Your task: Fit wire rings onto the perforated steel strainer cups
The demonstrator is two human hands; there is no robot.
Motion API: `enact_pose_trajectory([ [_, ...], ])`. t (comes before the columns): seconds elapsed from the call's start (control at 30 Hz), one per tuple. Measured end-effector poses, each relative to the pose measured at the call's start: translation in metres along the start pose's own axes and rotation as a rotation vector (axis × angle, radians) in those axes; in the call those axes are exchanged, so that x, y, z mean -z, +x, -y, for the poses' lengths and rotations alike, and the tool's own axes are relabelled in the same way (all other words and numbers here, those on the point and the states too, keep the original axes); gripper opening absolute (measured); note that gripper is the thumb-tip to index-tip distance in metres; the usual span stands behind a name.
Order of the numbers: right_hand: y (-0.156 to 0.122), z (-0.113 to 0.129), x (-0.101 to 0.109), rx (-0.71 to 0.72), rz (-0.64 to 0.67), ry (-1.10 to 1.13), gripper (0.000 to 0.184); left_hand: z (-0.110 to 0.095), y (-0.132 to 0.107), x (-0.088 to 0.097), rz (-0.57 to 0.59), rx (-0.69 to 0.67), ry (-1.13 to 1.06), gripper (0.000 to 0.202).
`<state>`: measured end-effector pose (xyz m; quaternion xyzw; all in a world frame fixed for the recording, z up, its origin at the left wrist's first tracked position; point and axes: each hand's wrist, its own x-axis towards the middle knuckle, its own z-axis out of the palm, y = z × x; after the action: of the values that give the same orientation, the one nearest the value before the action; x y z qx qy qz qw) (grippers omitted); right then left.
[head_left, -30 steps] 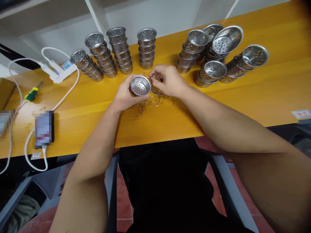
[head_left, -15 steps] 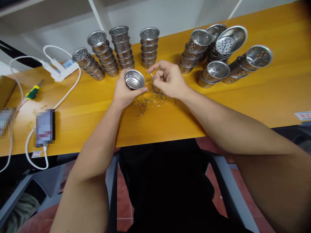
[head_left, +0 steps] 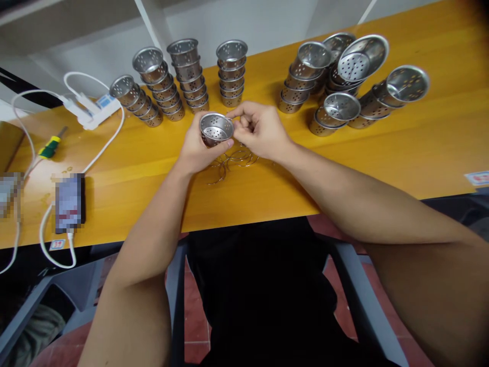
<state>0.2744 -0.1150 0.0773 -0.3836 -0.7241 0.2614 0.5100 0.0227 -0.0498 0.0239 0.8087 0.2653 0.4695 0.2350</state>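
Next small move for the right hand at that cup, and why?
Probably: the right hand seats its pinch on the rim of the perforated cup. The left hand holds that cup raised, the right touches its rim, and wire loops lie below.

Silver hole-dotted cups [head_left: 216,127] stand on an orange wood-grain table [head_left: 267,188], beside a white cable [head_left: 107,142].

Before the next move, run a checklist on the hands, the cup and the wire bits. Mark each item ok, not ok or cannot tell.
1. Grip of the left hand on the perforated metal cup: ok.
2. Fingertips of the right hand at the cup's rim: ok.
3. Wire pinched in the right hand: cannot tell, the fingers hide it.
4. Loose wire loops on the table under the hands: ok.
5. Upright stand of the cup stacks on the right: not ok, they lie tipped.
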Motion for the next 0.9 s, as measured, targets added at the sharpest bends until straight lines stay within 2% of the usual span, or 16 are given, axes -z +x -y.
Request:
enact_pose_trajectory([
  [0.2, -0.001, 0.005, 0.0, -0.032, -0.012, -0.023, 0.017, -0.008, 0.0, -0.002, 0.053, 0.088, -0.076, 0.102],
  [0.5, 0.0, 0.006, 0.0, -0.106, -0.015, -0.028, 0.029, -0.018, 0.002, -0.003, 0.075, 0.046, -0.125, 0.099],
  [0.7, -0.001, 0.005, 0.0, -0.103, -0.011, -0.042, 0.018, -0.015, 0.002, -0.004, 0.07, 0.04, -0.125, 0.101],
  [0.9, -0.001, 0.006, -0.001, -0.091, -0.025, -0.034, 0.021, -0.024, 0.001, -0.003, 0.079, 0.084, -0.103, 0.098],
])
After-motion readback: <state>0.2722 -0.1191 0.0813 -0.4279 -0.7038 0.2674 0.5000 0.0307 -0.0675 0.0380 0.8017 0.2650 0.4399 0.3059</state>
